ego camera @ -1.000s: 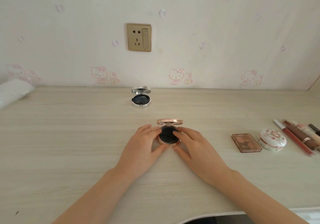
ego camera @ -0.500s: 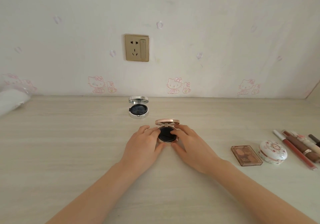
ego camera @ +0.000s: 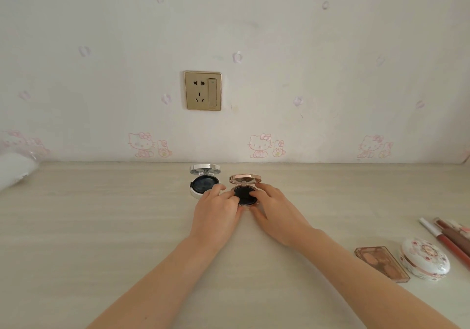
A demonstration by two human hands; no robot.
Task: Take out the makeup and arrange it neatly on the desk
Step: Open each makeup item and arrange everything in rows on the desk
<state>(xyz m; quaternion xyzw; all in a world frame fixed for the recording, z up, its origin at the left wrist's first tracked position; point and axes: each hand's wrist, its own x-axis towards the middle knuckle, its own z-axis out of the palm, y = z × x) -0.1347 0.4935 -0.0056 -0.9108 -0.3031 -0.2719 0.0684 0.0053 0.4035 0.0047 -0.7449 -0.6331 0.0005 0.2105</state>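
Left hand (ego camera: 216, 214) and right hand (ego camera: 277, 211) both grip the rose-gold compact (ego camera: 243, 194), one from each side, fingers curled round its base, fingertips resting on the dark pad inside. Its lid stands open, tilted up on the far side. The compact sits on the desk (ego camera: 101, 227), mid-width and toward the far edge, close to the wall (ego camera: 330, 74). Both forearms come in from the near edge.

Just left of it, a bit farther back, is a silver compact (ego camera: 204, 182), also open, dark inside. The left hand's fingers overlap its near right rim; contact can't be told.

Near right: a brown eyeshadow palette (ego camera: 381, 262) lies flat, with a white floral case (ego camera: 424, 258) just beside it, closed. Beyond those, at the right edge, a few pencils and tubes (ego camera: 452, 239) lie side by side, partly cut off.

Far left is a white bundle (ego camera: 15, 171), unclear what. A gold wall socket (ego camera: 203, 91) sits above the compacts, with cartoon cat prints along the bottom of the wall.
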